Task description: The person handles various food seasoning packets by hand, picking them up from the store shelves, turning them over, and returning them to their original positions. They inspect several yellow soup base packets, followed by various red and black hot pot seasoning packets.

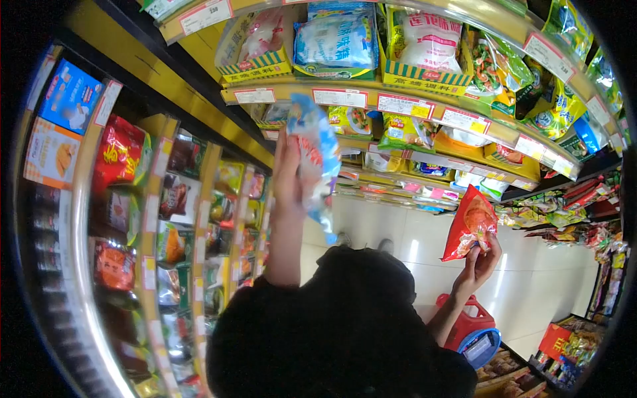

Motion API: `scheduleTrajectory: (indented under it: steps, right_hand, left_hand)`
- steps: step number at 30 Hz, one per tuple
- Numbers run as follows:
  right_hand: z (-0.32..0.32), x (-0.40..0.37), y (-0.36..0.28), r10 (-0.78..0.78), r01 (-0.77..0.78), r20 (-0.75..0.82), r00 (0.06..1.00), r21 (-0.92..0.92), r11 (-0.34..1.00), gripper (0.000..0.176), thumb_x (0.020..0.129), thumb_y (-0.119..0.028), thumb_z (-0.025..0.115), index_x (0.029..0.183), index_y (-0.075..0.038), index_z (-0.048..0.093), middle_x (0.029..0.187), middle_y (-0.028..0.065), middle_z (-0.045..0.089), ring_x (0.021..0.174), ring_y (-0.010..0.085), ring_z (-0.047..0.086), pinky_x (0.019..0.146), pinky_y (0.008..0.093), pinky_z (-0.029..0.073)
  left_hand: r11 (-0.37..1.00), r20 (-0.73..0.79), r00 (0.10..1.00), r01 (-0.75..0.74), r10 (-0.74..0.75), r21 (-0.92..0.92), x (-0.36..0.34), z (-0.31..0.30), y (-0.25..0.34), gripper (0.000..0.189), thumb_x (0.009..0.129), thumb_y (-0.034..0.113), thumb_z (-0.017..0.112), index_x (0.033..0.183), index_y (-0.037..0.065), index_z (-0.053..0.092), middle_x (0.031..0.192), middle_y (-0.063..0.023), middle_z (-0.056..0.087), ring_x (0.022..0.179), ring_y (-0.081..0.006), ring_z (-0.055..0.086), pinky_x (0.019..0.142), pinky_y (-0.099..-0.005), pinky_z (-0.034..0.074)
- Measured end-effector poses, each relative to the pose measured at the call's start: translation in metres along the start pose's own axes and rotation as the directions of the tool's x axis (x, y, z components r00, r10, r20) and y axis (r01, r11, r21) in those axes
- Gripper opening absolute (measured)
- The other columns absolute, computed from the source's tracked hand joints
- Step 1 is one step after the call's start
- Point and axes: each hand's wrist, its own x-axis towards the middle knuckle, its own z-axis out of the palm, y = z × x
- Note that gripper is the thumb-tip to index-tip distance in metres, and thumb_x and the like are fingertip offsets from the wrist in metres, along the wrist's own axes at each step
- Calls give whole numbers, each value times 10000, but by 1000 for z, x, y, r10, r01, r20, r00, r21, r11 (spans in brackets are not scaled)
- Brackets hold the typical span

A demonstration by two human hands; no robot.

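Note:
My left hand (289,174), raised in front of the shelves, grips a blue and white packet (314,159) with red print; motion blurs both. Over the aisle floor on the right, my right hand (480,257) pinches the lower edge of a red packet (470,224) between thumb and fingers. The red packet is held apart from the shelves. Behind the blue and white packet are shelf edges with price labels (340,99).
Shelves (371,85) of bagged goods curve across the top, with another shelf unit (151,265) at the left. A red basket (467,318) with a blue round item stands on the floor (424,245). Hanging packets (570,215) line the right side.

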Motion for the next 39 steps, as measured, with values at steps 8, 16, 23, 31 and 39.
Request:
scheduleTrajectory:
  steps: [8,16,23,31,39]
  right_hand:
    - [-7,10,18,118,-116,115,986,-19,993,364,1029,-92,556,1384,-39,498,1364,96,542,1062,134,555,853,249,459]
    - [-1,26,23,122,-124,195,973,0,992,364,1035,-113,561,1386,-41,495,1368,96,538,1101,149,549,906,272,453]
    - [1,32,26,69,-72,213,975,7,997,368,1037,-111,559,1391,-39,492,1392,107,530,1146,170,550,951,291,448]
    - [19,39,7,-73,70,188,979,22,997,395,1015,-43,569,1404,-28,499,1422,133,529,1187,186,561,953,295,477]
    - [24,48,-1,-81,100,293,953,-53,994,355,942,17,636,1292,-38,616,1255,148,656,951,202,645,793,289,523]
  left_hand:
    - [997,-158,985,74,-77,-26,-37,-21,-46,349,1074,334,486,1342,112,465,1118,-40,604,972,-131,641,799,-315,554]
    - [995,-246,966,-63,79,73,-41,-18,-41,469,1093,306,441,1485,58,368,1244,-59,578,1069,-157,597,907,-318,503]
    - [992,-314,944,-78,106,103,-41,-14,-40,480,1087,336,460,1473,67,371,1259,-50,560,1094,-148,575,945,-316,486]
    - [981,-182,982,-14,50,193,-47,-61,-58,219,1057,349,490,1174,164,486,950,-28,579,729,-150,605,540,-304,507]
    - [1000,-138,990,5,-8,-21,-37,-66,-53,306,1046,438,488,1186,166,494,712,-81,588,432,-210,574,297,-355,476]
